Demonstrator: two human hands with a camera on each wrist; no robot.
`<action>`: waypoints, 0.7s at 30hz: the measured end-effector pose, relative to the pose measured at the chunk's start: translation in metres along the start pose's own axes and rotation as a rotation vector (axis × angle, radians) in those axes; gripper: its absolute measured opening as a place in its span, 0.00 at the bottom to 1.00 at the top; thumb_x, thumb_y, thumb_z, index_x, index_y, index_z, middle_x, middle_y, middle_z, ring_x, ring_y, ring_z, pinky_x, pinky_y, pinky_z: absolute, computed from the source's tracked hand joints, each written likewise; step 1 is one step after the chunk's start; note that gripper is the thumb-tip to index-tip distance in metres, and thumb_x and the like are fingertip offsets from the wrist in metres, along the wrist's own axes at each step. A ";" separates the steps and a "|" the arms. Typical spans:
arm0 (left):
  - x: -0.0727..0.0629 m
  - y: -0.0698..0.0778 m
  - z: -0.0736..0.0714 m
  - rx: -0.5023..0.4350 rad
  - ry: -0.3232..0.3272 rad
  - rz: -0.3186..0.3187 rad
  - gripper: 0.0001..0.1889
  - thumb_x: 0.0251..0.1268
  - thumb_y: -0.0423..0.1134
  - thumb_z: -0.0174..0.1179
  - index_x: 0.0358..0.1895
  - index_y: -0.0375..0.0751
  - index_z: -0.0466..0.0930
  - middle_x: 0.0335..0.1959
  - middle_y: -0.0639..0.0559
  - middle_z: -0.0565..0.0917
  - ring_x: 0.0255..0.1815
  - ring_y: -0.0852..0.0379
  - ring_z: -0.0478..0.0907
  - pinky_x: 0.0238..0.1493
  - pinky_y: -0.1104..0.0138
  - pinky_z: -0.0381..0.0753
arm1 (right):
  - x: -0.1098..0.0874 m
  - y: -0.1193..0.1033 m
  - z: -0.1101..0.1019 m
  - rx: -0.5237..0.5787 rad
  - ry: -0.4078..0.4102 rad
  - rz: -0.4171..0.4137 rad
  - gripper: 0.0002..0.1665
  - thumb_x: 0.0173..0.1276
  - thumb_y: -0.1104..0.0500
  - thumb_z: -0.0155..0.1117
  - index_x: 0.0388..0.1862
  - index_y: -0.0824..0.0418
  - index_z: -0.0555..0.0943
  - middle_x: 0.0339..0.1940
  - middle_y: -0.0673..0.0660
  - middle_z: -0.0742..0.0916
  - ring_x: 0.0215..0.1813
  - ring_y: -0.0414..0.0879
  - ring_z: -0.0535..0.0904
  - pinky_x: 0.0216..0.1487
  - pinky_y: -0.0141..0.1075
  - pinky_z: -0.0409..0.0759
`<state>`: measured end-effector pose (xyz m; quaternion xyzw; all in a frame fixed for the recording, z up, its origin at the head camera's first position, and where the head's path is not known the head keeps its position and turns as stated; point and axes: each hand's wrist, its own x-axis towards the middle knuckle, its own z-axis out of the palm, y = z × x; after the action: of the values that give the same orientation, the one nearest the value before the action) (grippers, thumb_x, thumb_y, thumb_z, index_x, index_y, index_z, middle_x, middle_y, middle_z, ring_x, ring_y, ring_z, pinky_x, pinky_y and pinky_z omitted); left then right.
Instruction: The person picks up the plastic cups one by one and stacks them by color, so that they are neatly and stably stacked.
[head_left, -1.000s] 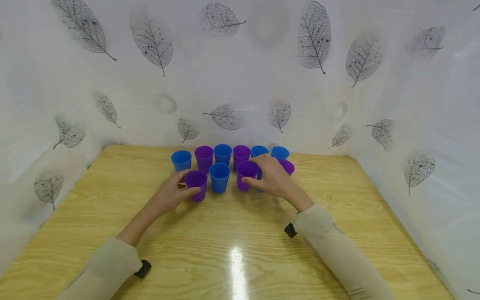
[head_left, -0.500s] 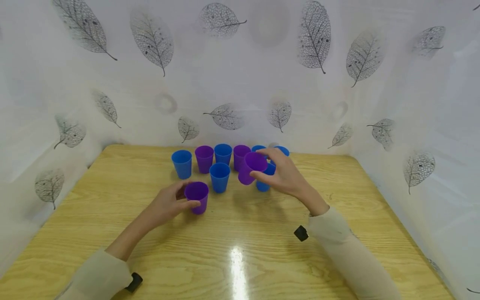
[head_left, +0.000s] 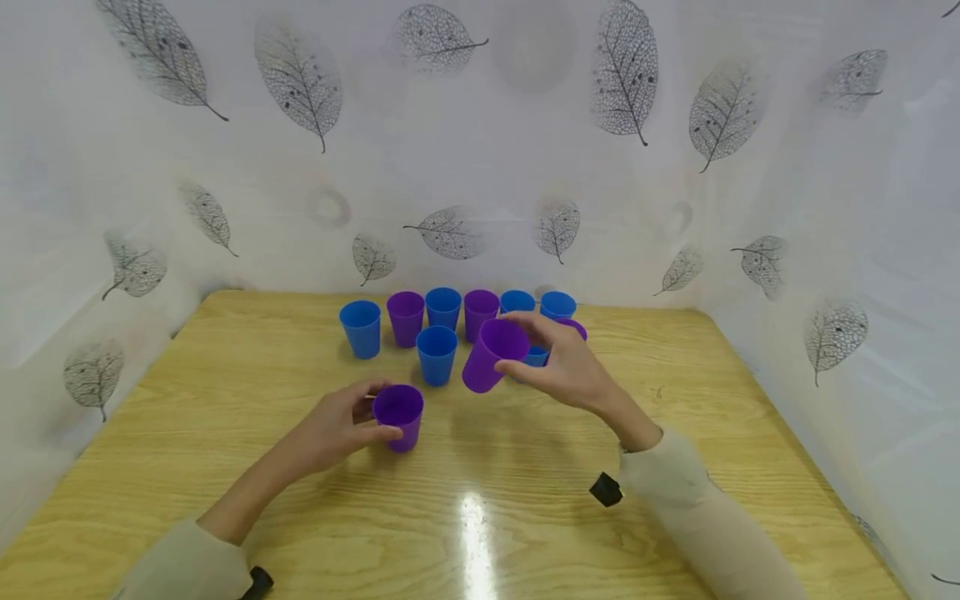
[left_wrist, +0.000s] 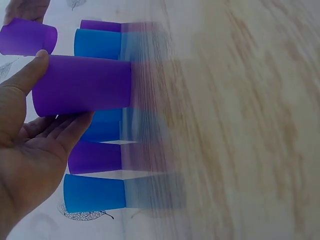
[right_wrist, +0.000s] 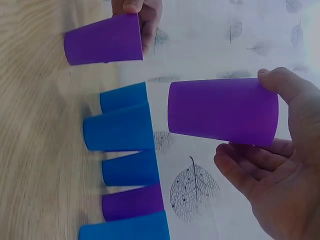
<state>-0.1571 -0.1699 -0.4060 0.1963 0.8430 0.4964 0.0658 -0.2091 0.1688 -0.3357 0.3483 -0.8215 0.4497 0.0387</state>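
Wrapping its fingers and thumb around an upright purple tumbler [head_left: 408, 427], a person's left hand [head_left: 330, 429] holds it around the middle of a wood-grain tabletop [head_left: 360, 517]; whether the base touches the surface is hard to tell. The right hand [head_left: 572, 368] grips a tilted purple tumbler [head_left: 487, 358] above the surface, its far fingers partly concealed. Behind that hand, a blue tumbler [head_left: 537, 357] is mostly hidden and another purple tumbler [head_left: 576, 327] shows little beyond its rim. More blue and purple tumblers [head_left: 443, 310] line the far edge. The tabletop's near edge and both sleeves [head_left: 678, 483] are cut off.
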 end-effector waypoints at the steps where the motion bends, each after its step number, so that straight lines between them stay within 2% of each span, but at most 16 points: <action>1: 0.000 0.000 0.000 0.000 -0.004 0.004 0.34 0.65 0.40 0.73 0.68 0.25 0.71 0.61 0.33 0.80 0.62 0.37 0.81 0.62 0.55 0.83 | -0.001 -0.002 0.001 0.008 -0.008 0.008 0.34 0.65 0.59 0.77 0.68 0.62 0.77 0.59 0.54 0.85 0.57 0.46 0.83 0.62 0.39 0.83; 7: -0.001 -0.002 0.000 0.004 -0.025 0.028 0.35 0.66 0.41 0.73 0.69 0.24 0.70 0.62 0.33 0.80 0.63 0.38 0.80 0.63 0.57 0.82 | 0.001 -0.018 0.010 0.043 -0.027 0.024 0.37 0.65 0.59 0.77 0.71 0.63 0.75 0.66 0.55 0.82 0.64 0.47 0.81 0.68 0.38 0.79; 14: 0.000 -0.004 -0.001 -0.011 -0.054 0.082 0.32 0.66 0.39 0.73 0.67 0.26 0.73 0.60 0.36 0.82 0.61 0.41 0.82 0.62 0.61 0.83 | 0.010 -0.036 0.025 0.062 -0.030 -0.055 0.38 0.63 0.61 0.79 0.71 0.65 0.75 0.61 0.55 0.85 0.53 0.45 0.83 0.59 0.41 0.84; 21: 0.001 -0.007 -0.003 -0.041 -0.086 0.088 0.31 0.66 0.38 0.72 0.67 0.26 0.72 0.61 0.35 0.82 0.62 0.41 0.81 0.63 0.62 0.82 | 0.022 -0.049 0.041 0.051 -0.033 -0.115 0.39 0.62 0.61 0.80 0.71 0.66 0.75 0.59 0.55 0.85 0.52 0.43 0.83 0.58 0.36 0.84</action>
<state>-0.1610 -0.1747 -0.4102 0.2531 0.8195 0.5072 0.0840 -0.1861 0.1087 -0.3168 0.4031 -0.7890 0.4617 0.0418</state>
